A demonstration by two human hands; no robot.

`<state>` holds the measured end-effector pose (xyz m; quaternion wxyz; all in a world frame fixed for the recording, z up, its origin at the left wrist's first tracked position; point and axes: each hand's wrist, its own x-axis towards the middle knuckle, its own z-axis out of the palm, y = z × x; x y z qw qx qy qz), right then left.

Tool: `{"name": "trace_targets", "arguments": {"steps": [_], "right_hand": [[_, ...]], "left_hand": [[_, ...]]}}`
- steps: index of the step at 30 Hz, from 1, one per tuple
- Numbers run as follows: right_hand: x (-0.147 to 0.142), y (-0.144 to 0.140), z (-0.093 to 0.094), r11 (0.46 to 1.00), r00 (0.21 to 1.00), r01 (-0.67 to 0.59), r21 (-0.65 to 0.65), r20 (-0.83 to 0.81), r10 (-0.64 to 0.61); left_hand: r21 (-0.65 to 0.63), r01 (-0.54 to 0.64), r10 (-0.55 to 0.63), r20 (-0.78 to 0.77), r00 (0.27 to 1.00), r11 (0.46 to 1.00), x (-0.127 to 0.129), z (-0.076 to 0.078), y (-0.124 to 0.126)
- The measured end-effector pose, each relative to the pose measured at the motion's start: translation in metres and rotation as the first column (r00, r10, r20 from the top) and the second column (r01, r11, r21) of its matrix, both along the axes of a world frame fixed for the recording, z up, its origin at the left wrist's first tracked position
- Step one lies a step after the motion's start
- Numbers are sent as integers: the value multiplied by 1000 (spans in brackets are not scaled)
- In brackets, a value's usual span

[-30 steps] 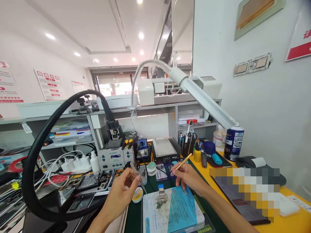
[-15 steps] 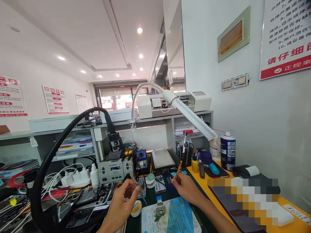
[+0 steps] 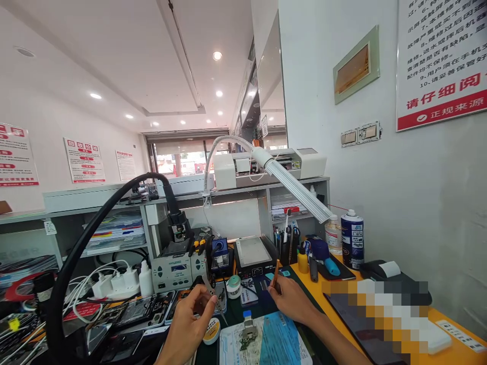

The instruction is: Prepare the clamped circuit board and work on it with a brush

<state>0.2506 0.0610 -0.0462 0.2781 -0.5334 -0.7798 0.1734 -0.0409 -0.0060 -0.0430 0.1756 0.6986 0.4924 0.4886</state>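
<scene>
A small circuit board [image 3: 248,338] lies on the white and blue work mat [image 3: 281,339] at the near edge of the bench [image 3: 380,350], clamped under a little metal holder with a blue tab at its far end; its long axis runs roughly away from the person. It sits between the two hands and slightly nearer than both.

The left hand [image 3: 190,319] hovers just left of the board and above it, thumb and forefinger pinching a pair of metal tweezers [image 3: 213,296]. The tweezers slant down and to the right, their tips aimed toward the board but clear of it. The other fingers curl in loosely.

The right hand [image 3: 291,300] is just right of the board and a little farther back, fingers closed around a thin orange-brown stick tool [image 3: 275,272] whose free end points up and away toward the back of the bench. Its working end is hidden in the hand. Of the two tools, the tweezer tips are the nearer to the board.

A round solder-wick tin [image 3: 211,330] rests just left of the mat, under the tweezers. Behind stand a rework station [image 3: 177,268], a heating plate [image 3: 253,252] and a spray can [image 3: 352,238] by the right wall.
</scene>
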Motion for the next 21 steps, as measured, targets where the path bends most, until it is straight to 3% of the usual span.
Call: {"name": "trace_targets", "arguments": {"steps": [21], "right_hand": [[1,-2,2,999,999,3,-35,50,-1]], "left_hand": [[-6,-20,19,-20,1000,1000,1,-2,1]]}}
